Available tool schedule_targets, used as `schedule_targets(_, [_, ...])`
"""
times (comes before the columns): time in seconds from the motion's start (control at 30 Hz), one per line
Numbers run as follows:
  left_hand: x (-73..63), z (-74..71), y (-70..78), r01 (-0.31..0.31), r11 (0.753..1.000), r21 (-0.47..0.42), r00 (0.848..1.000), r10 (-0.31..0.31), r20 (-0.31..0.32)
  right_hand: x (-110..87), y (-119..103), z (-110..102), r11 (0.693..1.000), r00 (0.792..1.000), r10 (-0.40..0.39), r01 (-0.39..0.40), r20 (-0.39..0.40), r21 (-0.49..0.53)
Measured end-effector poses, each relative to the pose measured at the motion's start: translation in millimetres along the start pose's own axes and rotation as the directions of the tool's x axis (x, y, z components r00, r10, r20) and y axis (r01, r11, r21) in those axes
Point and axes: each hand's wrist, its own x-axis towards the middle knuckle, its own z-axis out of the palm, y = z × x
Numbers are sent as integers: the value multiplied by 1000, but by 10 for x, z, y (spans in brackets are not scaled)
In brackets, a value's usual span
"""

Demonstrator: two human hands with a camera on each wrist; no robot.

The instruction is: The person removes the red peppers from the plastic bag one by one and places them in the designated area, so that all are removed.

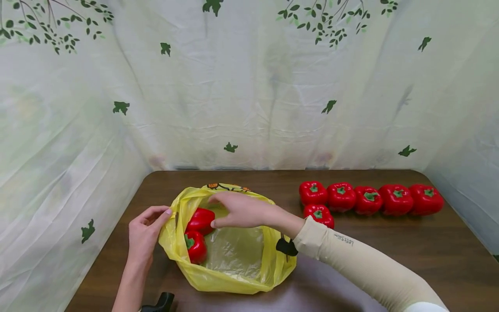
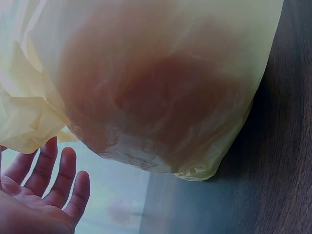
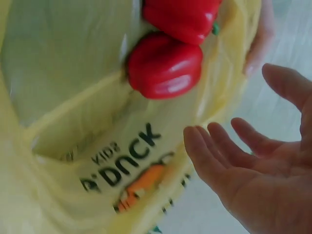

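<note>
A yellow plastic bag (image 1: 228, 284) stands on the table with its mouth spread wide. Two red bell peppers lie inside at its left: one pepper (image 1: 201, 220) farther back, the other pepper (image 1: 196, 249) nearer with its green stem showing. My left hand (image 1: 143, 236) pinches the bag's left rim between thumb and fingers. Over the bag's mouth is my right hand (image 1: 243, 211), holding nothing, its thumb near the farther pepper in the head view. Gently bent, spread fingers of the right hand (image 3: 263, 170) show beside the printed bag wall (image 3: 122, 161) in the right wrist view.
Along the back right of the brown table (image 1: 390, 242) runs a row of several red bell peppers (image 1: 368, 200). One more pepper (image 1: 319, 215) sits in front of the row's left end. A pale leaf-print curtain (image 1: 249, 86) hangs behind the table.
</note>
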Motion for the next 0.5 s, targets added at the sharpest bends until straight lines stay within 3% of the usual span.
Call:
schedule_targets(0.23, [8,7,8,0,1000,4,1000,0,4,257,69,284,998,997,37,-34,-69,51])
schedule_targets(0.5, [-5,5,1,10,1000,11,1000,-10,4,431,189,605,982,976,163,-147,-143,117])
